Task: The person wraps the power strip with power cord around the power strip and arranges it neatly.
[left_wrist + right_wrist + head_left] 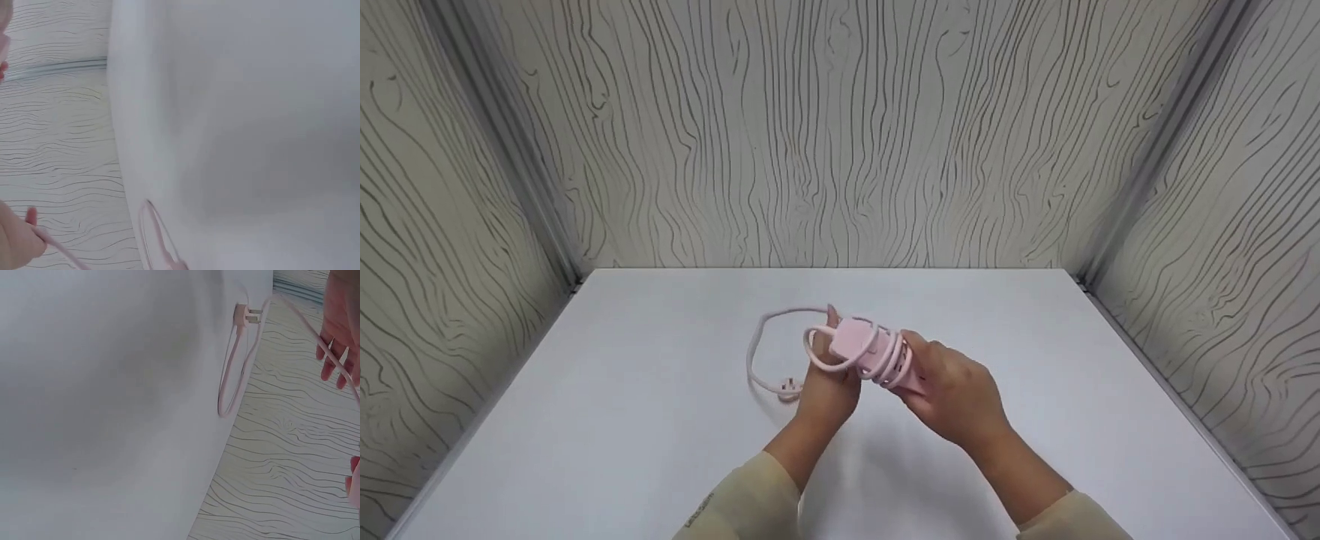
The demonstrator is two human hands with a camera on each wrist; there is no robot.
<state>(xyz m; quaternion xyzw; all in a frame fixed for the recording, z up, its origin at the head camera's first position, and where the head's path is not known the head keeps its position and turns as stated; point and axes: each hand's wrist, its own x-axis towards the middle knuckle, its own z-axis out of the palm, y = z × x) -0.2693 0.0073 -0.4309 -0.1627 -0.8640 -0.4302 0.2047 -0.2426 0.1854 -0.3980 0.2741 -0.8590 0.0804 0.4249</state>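
Note:
My right hand [956,386] grips one end of a pink power strip [919,375] above the table. Several turns of its pale pink cord [889,356] are wound round the strip's body. At the strip's far end my left hand [832,390] holds the cord, which crosses the fingers [328,371] in the right wrist view. The head view partly hides the left fingers behind the strip. A loose loop of cord runs left to the plug [789,388], which lies on the table with its metal prongs [254,316] showing.
The white table [607,420] spreads under both hands. Wood-grain patterned panels [840,135] stand behind it and on both sides, with grey metal strips [1170,142] at the corners.

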